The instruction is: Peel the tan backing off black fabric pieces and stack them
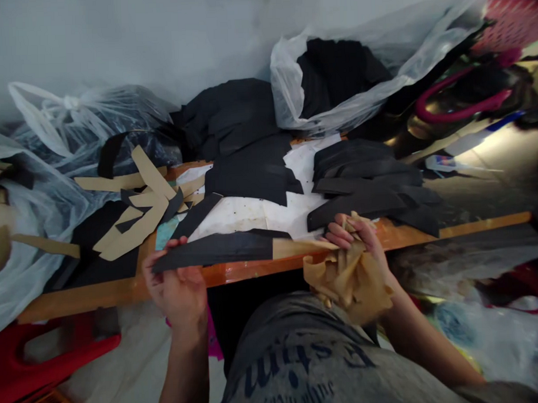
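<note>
My left hand is closed on the left end of a long black strip, thumb and fingers pinching it at the table's front edge. To the right the strip meets a tan stretch that runs up to my right hand. That hand is closed around crumpled tan paper, which hangs below the fingers in folds. It looks like backing paper, partly off the black strip. Behind the strip lie a white sheet and a stack of black pieces.
Tan and black cut strips are heaped on the left. More black pieces lie at the right. A knotted plastic bag and an open bag of black material stand at the back. Beneath the table's left end is a red stool.
</note>
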Tool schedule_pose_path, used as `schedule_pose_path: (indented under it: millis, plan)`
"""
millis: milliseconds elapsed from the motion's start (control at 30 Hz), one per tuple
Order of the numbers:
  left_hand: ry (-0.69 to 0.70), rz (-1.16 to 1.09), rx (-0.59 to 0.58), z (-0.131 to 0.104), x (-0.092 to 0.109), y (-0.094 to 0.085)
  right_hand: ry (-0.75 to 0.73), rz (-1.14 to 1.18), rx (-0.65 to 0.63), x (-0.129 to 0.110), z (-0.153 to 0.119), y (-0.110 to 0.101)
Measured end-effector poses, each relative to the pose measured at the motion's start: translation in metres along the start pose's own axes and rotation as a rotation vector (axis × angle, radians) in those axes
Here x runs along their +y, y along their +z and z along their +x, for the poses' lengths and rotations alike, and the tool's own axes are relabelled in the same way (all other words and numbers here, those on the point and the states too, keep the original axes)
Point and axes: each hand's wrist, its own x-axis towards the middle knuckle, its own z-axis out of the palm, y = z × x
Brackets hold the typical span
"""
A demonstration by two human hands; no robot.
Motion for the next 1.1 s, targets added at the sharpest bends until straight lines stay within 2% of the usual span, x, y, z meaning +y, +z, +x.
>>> schedule_pose_path:
  millis: [67,133,167,233,267,333,367,433,500,567,700,733,767,867,933,1000,1100]
  plan:
    - [-0.034,0.019,-0.024,0.013,0.005,-0.009,-0.047,-0.19,-0.003,-0.007,0.0,-0.009]
    - [0.008,0.106,-0.14,0.018,0.012,-0.009,-0.131,-0.478,-0.054,-0.014,-0.004,-0.008]
    - [0.057,0.193,-0.247,0.018,0.015,-0.005,-0.17,-0.612,-0.117,-0.017,-0.007,-0.004]
    - [0.206,0.396,-0.548,0.01,0.021,0.01,-0.192,-0.773,-0.293,-0.019,-0.013,0.01]
    - [0.291,0.49,-0.717,0.003,0.023,0.019,-0.175,-0.792,-0.37,-0.019,-0.017,0.019]
    - [0.414,0.56,-1.009,-0.01,0.024,0.037,-0.13,-0.777,-0.447,-0.015,-0.022,0.036]
    - [0.452,0.545,-1.099,-0.015,0.023,0.044,-0.119,-0.777,-0.458,-0.013,-0.024,0.043]
    - [0.483,0.505,-1.176,-0.023,0.021,0.052,-0.132,-0.818,-0.469,-0.009,-0.026,0.053]
    - [0.466,0.475,-1.176,-0.027,0.017,0.052,-0.172,-0.888,-0.486,-0.008,-0.027,0.055]
    - [0.391,0.45,-1.162,-0.03,0.014,0.046,-0.195,-0.918,-0.485,-0.009,-0.027,0.053]
    - [0.174,0.48,-1.244,-0.041,0.002,0.023,-0.211,-0.769,-0.356,-0.008,-0.025,0.044]
    - [0.11,0.475,-1.23,-0.044,-0.001,0.017,-0.211,-0.715,-0.312,-0.005,-0.023,0.041]
    - [0.037,0.459,-1.174,-0.044,-0.004,0.011,-0.21,-0.665,-0.264,-0.002,-0.021,0.038]
    - [-0.191,0.412,-0.858,-0.035,-0.011,-0.004,-0.203,-0.599,-0.101,0.011,-0.014,0.03]
    - [-0.242,0.444,-0.699,-0.021,-0.012,-0.008,-0.201,-0.638,-0.04,0.021,-0.01,0.027]
    - [-0.218,0.498,-0.631,-0.005,-0.013,-0.007,-0.193,-0.718,-0.028,0.031,-0.007,0.028]
    - [-0.171,0.541,-0.632,0.012,-0.017,-0.002,-0.226,-0.849,-0.007,0.041,-0.004,0.031]
